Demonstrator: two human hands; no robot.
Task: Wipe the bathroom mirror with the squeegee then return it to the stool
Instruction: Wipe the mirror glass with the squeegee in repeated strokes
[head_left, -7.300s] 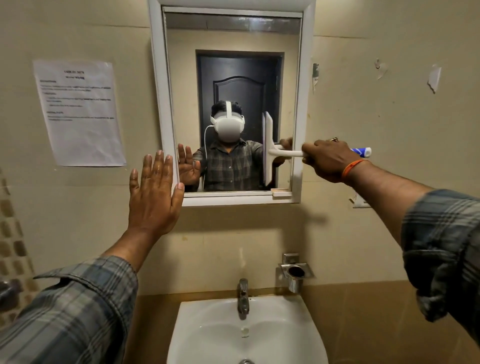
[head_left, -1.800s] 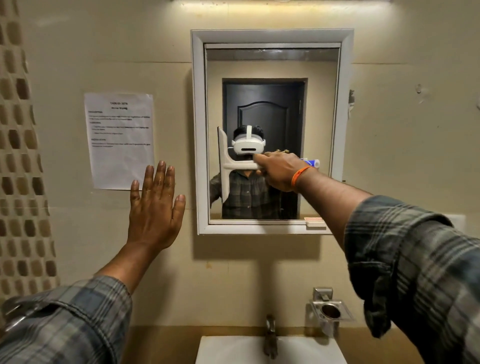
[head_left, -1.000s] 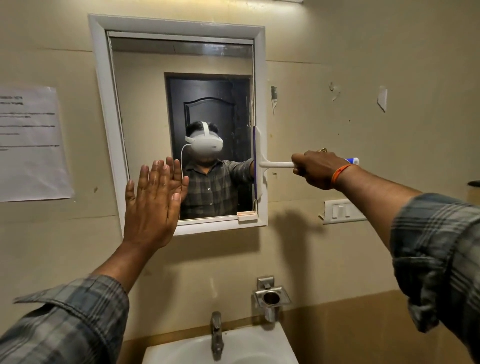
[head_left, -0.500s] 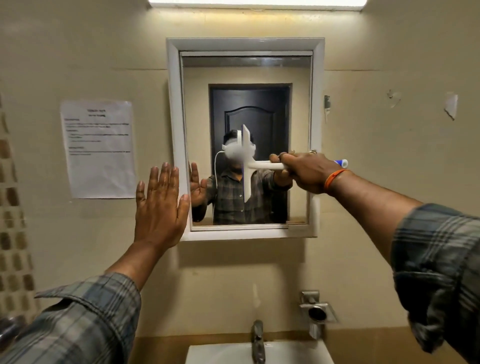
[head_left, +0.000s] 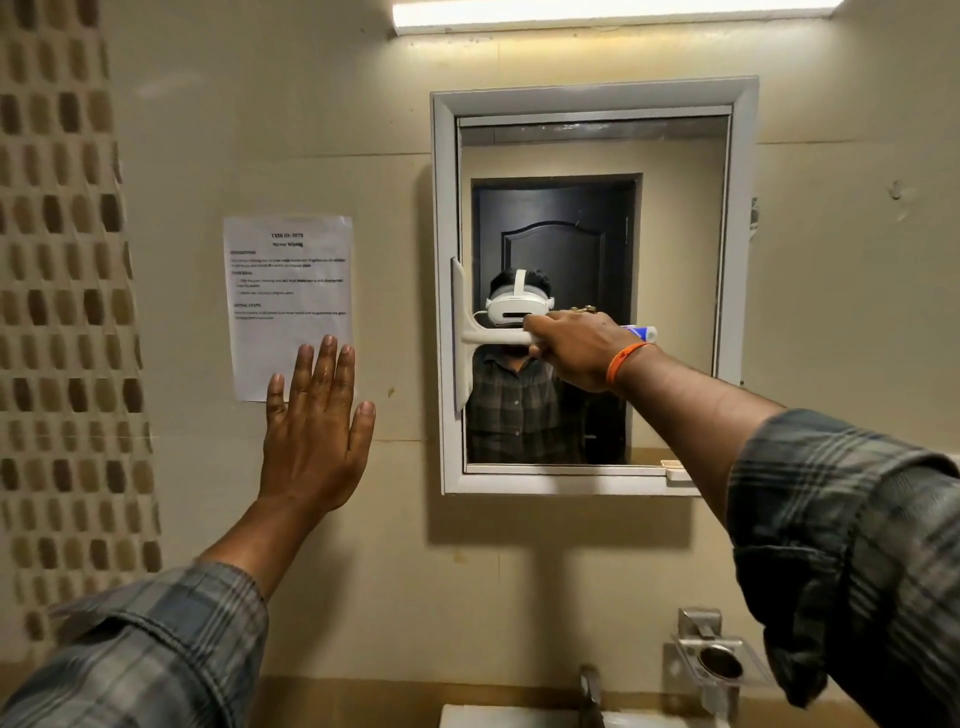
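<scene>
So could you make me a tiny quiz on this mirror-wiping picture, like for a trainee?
1. True or false: the right hand grips the squeegee by its handle.
2. Where on the mirror is the blade? A) left edge B) right edge C) top edge
3. Fill in: the left hand is held flat with fingers straight, in front of the wall beside the ____ notice.

Key: 1 true; 2 A; 3 paper
</scene>
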